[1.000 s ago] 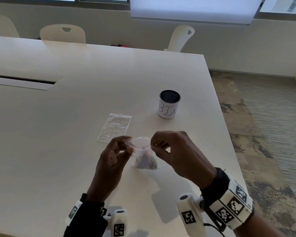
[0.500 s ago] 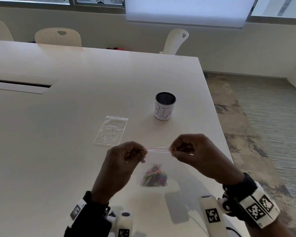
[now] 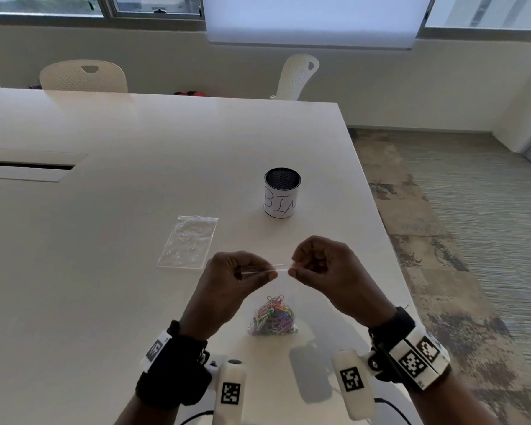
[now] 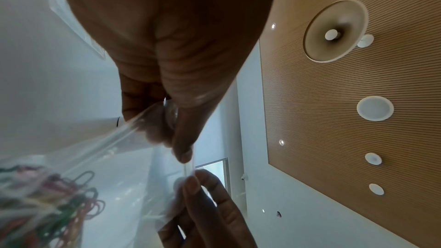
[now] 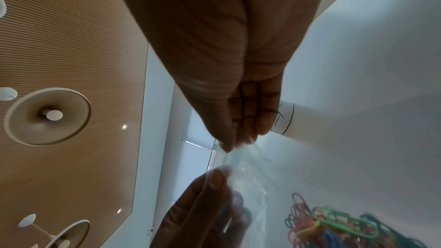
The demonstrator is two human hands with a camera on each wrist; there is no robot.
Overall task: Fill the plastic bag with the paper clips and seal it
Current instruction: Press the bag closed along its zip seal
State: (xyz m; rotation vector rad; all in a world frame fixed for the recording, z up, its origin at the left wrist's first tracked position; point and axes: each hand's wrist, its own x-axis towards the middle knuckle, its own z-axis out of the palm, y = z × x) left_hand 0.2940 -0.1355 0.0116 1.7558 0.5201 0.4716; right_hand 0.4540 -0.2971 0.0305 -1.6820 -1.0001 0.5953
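Fingers of left hand (image 3: 227, 279) and right hand (image 3: 321, 265) pinch the plastic bag (image 3: 273, 297) seal strip, lying 9-to-3; paper clips (image 3: 272, 317) hang toward 6.

Head looks down; wrists look up close; share bag (image 3: 281, 268).

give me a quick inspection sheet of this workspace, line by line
surface: white table, with a slot on its far left part
job's things: plastic bag held up by its top edge; coloured paper clips bunched in its bottom
clutter: second clear bag lying flat; cup marked BIN standing upright
grip: left hand and right hand each pinch the bag's top strip; whether it is sealed cannot be told
cables: thin black leads from the wrist cameras
surroundings: white chairs behind the table, windows, patterned carpet
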